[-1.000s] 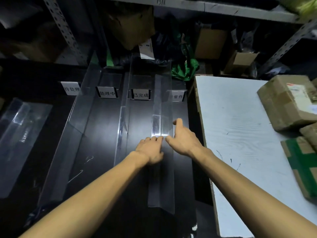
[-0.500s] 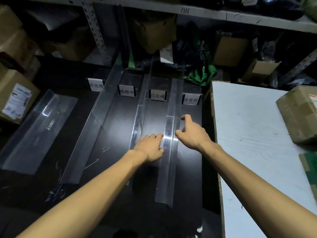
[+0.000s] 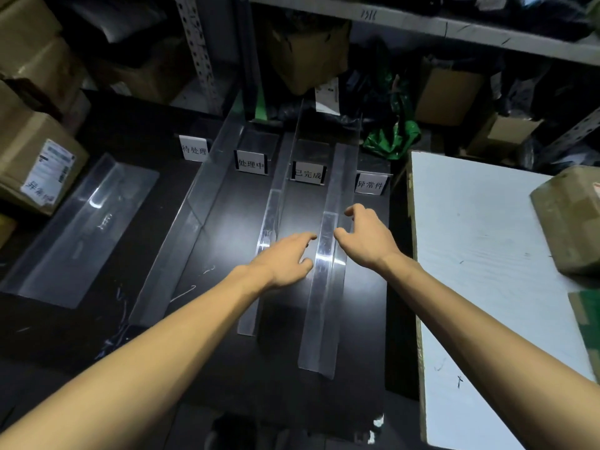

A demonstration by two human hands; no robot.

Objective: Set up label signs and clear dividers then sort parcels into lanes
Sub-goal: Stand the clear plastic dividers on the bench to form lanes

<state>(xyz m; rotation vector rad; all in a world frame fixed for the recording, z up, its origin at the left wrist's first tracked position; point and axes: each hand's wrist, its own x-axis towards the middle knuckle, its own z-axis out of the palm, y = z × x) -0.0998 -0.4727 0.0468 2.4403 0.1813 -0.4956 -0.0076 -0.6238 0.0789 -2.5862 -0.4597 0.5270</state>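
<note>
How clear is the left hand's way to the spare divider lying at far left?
Likely reachable, yes. The left hand is open, holding nothing; only the middle divider and left divider stand between it and the spare divider, both low enough to pass over, it seems.

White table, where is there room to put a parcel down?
The white table is bare from its left edge up to the brown parcel on its right side. The lane between the left divider and middle divider is bare too. Crowded: the left hand and right hand flank the right divider.
</note>
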